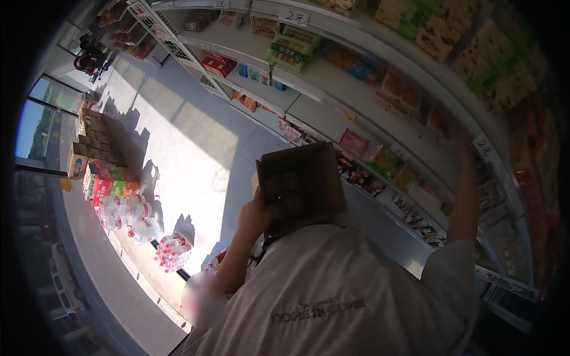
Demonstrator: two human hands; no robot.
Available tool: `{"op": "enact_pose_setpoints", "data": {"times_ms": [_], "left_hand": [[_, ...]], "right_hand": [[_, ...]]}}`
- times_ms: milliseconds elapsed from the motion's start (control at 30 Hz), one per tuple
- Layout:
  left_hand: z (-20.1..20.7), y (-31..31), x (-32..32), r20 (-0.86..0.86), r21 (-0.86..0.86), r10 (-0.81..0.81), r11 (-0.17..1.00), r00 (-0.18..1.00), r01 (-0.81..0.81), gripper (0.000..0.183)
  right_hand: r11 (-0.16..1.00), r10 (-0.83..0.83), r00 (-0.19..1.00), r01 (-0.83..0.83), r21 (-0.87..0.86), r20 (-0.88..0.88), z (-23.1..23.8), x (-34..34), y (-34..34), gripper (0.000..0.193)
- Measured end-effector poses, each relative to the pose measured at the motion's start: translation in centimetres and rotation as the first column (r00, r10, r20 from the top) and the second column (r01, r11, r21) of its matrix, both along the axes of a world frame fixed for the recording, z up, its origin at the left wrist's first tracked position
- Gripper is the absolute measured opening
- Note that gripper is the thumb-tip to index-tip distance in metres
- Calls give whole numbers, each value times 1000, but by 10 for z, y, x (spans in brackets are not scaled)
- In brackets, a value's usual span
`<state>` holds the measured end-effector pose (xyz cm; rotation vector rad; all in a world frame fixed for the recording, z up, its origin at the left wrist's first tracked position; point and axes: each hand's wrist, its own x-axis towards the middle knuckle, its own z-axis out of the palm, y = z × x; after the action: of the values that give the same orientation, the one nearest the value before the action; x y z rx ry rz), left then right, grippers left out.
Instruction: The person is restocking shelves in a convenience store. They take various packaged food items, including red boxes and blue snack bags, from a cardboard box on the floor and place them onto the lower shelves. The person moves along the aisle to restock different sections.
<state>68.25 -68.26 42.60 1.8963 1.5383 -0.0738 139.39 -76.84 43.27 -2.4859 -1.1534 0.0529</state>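
My left hand (255, 216) grips the left side of an open cardboard box (328, 181) held in front of my chest. The box's inside is dark; some pale shapes show dimly at its bottom. On the right, my right arm reaches up to the shelves, and my right hand (468, 157) is smeared by motion near a shelf edge with a white price tag (481, 148). Its fingers cannot be made out. Close by on that shelf lie clear packs of brown baked goods (399, 92).
Tiered shelves (350, 98) with packaged snacks curve along the right; a green pack (292, 47) stands farther off. Bottle packs (174, 252) and stacked cartons (98, 142) line the window side at left. Sunlight falls across the tiled floor (184, 130). A stroller (90, 57) stands far left.
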Motion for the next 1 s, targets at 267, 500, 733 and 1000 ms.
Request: {"op": "enact_pose_setpoints", "data": {"times_ms": [267, 500, 733, 1000], "left_hand": [[-2, 12, 1, 26, -9, -44, 999, 999, 45, 76], [-2, 19, 1, 52, -12, -44, 999, 998, 45, 79], [-2, 30, 4, 229, 21, -59, 998, 972, 56, 71], [46, 33, 13, 251, 54, -183, 983, 951, 176, 69]], "right_hand": [[990, 139, 990, -138, -22, 40, -6, -74, 34, 63], [898, 162, 980, -196, 393, 118, 40, -195, 56, 31], [460, 887, 443, -877, 141, -132, 14, -432, 97, 20], [624, 703, 664, -747, -229, -253, -206, -477, 173, 44]]}}
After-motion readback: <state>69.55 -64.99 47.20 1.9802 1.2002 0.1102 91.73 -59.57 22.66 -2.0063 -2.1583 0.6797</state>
